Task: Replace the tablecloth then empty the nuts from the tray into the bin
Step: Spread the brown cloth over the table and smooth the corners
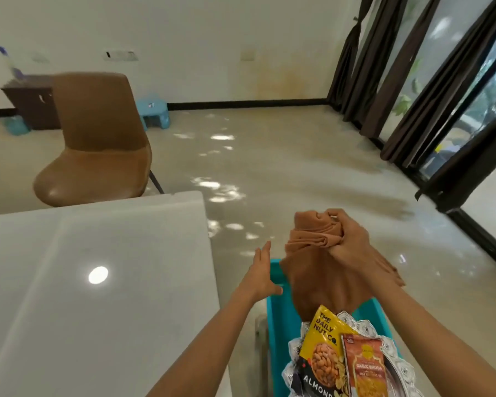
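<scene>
My right hand (345, 242) grips a bunched brown tablecloth (318, 270) and holds it up above a teal bin (277, 316) at the lower right. The cloth hangs down into the bin. My left hand (261, 275) is open with fingers spread, just left of the cloth near the bin's rim. A silver patterned tray (401, 365) lies across the bin, carrying a yellow almond packet (322, 353) and an orange nut packet (365, 368). The white table (98, 282) at the left is bare, with no cloth on it.
A brown chair (98, 138) stands beyond the table's far edge. A dark cabinet (32, 101) and small blue stools (153, 110) sit by the back wall. Dark curtains (413, 81) and glass doors line the right side. Pale shiny floor stretches ahead.
</scene>
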A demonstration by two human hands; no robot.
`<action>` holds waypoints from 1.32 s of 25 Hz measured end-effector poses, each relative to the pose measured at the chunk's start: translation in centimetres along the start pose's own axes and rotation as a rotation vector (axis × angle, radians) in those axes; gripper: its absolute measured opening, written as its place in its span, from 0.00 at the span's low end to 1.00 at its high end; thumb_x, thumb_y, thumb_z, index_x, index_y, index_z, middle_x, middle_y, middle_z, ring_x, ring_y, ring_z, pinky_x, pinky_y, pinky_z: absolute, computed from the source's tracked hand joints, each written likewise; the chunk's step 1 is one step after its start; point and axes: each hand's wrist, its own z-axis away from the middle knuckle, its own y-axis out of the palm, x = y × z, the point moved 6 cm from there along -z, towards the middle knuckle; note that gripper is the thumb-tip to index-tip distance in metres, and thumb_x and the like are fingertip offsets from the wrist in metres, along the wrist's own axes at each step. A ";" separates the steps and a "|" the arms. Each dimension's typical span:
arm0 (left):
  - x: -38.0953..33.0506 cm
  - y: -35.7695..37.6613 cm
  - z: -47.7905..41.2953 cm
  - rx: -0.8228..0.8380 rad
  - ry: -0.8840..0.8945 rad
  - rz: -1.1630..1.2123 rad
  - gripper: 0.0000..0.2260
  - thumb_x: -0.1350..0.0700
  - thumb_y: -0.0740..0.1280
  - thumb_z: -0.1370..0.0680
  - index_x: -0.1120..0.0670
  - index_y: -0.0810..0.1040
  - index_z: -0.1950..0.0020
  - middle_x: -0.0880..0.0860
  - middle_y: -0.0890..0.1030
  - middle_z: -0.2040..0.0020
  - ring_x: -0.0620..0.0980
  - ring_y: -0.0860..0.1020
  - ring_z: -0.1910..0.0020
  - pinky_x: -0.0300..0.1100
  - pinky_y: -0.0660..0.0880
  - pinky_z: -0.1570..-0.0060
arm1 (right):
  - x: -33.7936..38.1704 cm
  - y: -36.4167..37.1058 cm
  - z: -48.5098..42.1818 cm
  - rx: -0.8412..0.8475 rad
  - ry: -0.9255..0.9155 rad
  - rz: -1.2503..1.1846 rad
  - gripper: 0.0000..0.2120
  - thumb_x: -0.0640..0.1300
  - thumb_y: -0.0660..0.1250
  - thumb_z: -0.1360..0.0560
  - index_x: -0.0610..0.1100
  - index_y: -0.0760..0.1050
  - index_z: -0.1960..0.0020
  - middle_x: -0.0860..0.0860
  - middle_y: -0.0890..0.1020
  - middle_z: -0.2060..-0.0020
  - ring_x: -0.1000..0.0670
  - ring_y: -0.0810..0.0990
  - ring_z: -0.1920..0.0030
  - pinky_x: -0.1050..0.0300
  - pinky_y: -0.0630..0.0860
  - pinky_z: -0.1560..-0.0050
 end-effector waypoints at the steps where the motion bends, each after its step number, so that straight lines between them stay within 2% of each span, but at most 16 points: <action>1: -0.4 -1.5 1.8 -0.022 0.030 0.011 0.53 0.58 0.78 0.33 0.48 0.41 0.22 0.53 0.46 0.21 0.54 0.51 0.23 0.48 0.60 0.28 | 3.2 -1.3 0.5 -0.020 -0.068 0.016 0.26 0.49 0.65 0.39 0.55 0.70 0.41 0.49 0.81 0.54 0.45 0.81 0.54 0.47 0.78 0.51; 5: -1.9 -7.9 10.7 -0.117 0.134 0.041 0.54 0.57 0.78 0.32 0.47 0.40 0.22 0.50 0.46 0.21 0.52 0.49 0.23 0.49 0.59 0.27 | 17.3 -6.5 3.3 -0.075 -0.209 -0.019 0.25 0.48 0.66 0.35 0.48 0.73 0.38 0.53 0.77 0.51 0.52 0.76 0.54 0.52 0.76 0.47; 8: -2.1 -13.2 16.5 -0.220 0.184 0.068 0.55 0.53 0.79 0.35 0.42 0.40 0.23 0.48 0.50 0.22 0.52 0.54 0.24 0.50 0.62 0.28 | 29.3 -9.6 5.3 -0.180 -0.477 -0.022 0.26 0.51 0.61 0.33 0.39 0.74 0.39 0.46 0.77 0.50 0.47 0.76 0.51 0.51 0.73 0.46; 12: -2.7 -21.1 24.7 -0.396 0.287 0.100 0.52 0.53 0.78 0.33 0.46 0.42 0.23 0.49 0.52 0.23 0.51 0.65 0.29 0.44 0.69 0.33 | 42.9 -11.0 7.1 -0.263 -0.674 -0.072 0.20 0.45 0.65 0.31 0.46 0.72 0.40 0.48 0.80 0.51 0.43 0.79 0.51 0.43 0.75 0.49; 14: -1.3 -24.6 29.9 -0.579 0.272 0.111 0.53 0.49 0.78 0.33 0.44 0.39 0.24 0.50 0.50 0.23 0.56 0.59 0.26 0.50 0.65 0.30 | 48.7 -10.5 8.6 -0.264 -0.751 -0.172 0.20 0.42 0.70 0.32 0.49 0.71 0.42 0.50 0.81 0.54 0.46 0.80 0.55 0.45 0.76 0.53; 16: 1.4 -27.8 35.1 -0.799 0.166 0.040 0.54 0.46 0.78 0.35 0.41 0.40 0.25 0.53 0.43 0.22 0.58 0.47 0.23 0.57 0.53 0.26 | 53.3 -9.6 10.8 -0.254 -0.773 -0.277 0.21 0.36 0.71 0.33 0.48 0.71 0.43 0.55 0.81 0.58 0.54 0.79 0.59 0.52 0.76 0.56; 18: 4.2 -31.2 40.5 -0.907 0.040 -0.009 0.54 0.45 0.79 0.36 0.40 0.41 0.25 0.51 0.42 0.22 0.56 0.45 0.23 0.57 0.50 0.26 | 57.3 -7.7 14.1 -0.207 -0.788 -0.385 0.21 0.33 0.70 0.33 0.43 0.71 0.43 0.52 0.80 0.61 0.54 0.78 0.63 0.55 0.75 0.59; 20: 6.6 -32.8 43.4 -0.688 -0.344 0.179 0.55 0.41 0.78 0.36 0.47 0.43 0.23 0.53 0.46 0.22 0.56 0.50 0.24 0.54 0.54 0.26 | 58.1 -6.9 15.3 -0.207 -0.748 -0.480 0.22 0.33 0.71 0.33 0.40 0.70 0.41 0.47 0.80 0.62 0.51 0.78 0.63 0.56 0.76 0.59; 21: 8.3 -34.2 46.6 -0.635 -0.531 0.245 0.55 0.38 0.77 0.37 0.51 0.47 0.22 0.55 0.51 0.23 0.58 0.54 0.25 0.53 0.55 0.26 | 58.7 -5.7 16.1 -0.182 -0.721 -0.546 0.23 0.34 0.72 0.33 0.41 0.70 0.40 0.49 0.79 0.62 0.53 0.78 0.62 0.59 0.76 0.58; 22: 9.7 -35.0 49.6 -0.689 -0.586 0.253 0.56 0.34 0.76 0.39 0.48 0.46 0.22 0.55 0.51 0.23 0.57 0.54 0.25 0.53 0.55 0.26 | 59.2 -4.4 16.6 -0.156 -0.675 -0.599 0.24 0.35 0.73 0.33 0.44 0.69 0.40 0.52 0.79 0.62 0.55 0.79 0.62 0.62 0.76 0.57; 24: 11.8 -35.1 53.4 -0.912 -0.265 0.020 0.59 0.27 0.72 0.44 0.34 0.35 0.27 0.49 0.39 0.22 0.53 0.45 0.24 0.55 0.46 0.28 | 58.7 -1.5 15.8 -0.112 -0.516 -0.651 0.27 0.38 0.76 0.35 0.50 0.69 0.40 0.56 0.78 0.62 0.58 0.79 0.61 0.64 0.76 0.54; 25: 13.2 -34.7 55.7 -0.982 -0.142 -0.051 0.56 0.25 0.69 0.45 0.30 0.33 0.30 0.47 0.34 0.23 0.51 0.40 0.24 0.55 0.41 0.29 | 57.3 0.7 14.7 -0.058 -0.392 -0.643 0.29 0.41 0.77 0.36 0.51 0.68 0.40 0.56 0.79 0.60 0.57 0.79 0.58 0.60 0.77 0.53; 26: 15.1 -34.1 57.3 -0.995 -0.119 -0.095 0.54 0.23 0.66 0.45 0.29 0.35 0.29 0.46 0.30 0.25 0.50 0.38 0.25 0.55 0.39 0.30 | 55.1 3.7 13.6 0.027 -0.237 -0.606 0.31 0.44 0.79 0.37 0.52 0.67 0.39 0.53 0.80 0.56 0.53 0.80 0.54 0.54 0.78 0.50; 29: 20.3 -32.4 57.4 -0.827 -0.418 -0.192 0.51 0.26 0.64 0.37 0.42 0.44 0.23 0.49 0.31 0.24 0.54 0.41 0.24 0.59 0.43 0.28 | 45.7 12.5 13.2 0.322 0.246 -0.182 0.45 0.53 0.78 0.35 0.40 0.59 0.28 0.39 0.72 0.35 0.38 0.72 0.37 0.44 0.75 0.41; 31: 23.8 -29.9 57.1 -0.729 -0.561 -0.156 0.51 0.26 0.63 0.35 0.47 0.44 0.22 0.53 0.39 0.22 0.58 0.45 0.23 0.59 0.49 0.27 | 40.8 16.8 15.8 0.448 0.345 0.025 0.45 0.53 0.74 0.30 0.33 0.54 0.27 0.35 0.67 0.31 0.36 0.65 0.31 0.45 0.70 0.36; 33: 27.3 -25.8 56.6 -0.643 -0.620 -0.059 0.58 0.19 0.57 0.42 0.47 0.41 0.22 0.56 0.42 0.22 0.59 0.46 0.23 0.59 0.51 0.26 | 38.7 20.5 20.0 0.619 0.250 0.076 0.44 0.58 0.70 0.29 0.34 0.55 0.26 0.35 0.67 0.31 0.36 0.66 0.31 0.45 0.66 0.33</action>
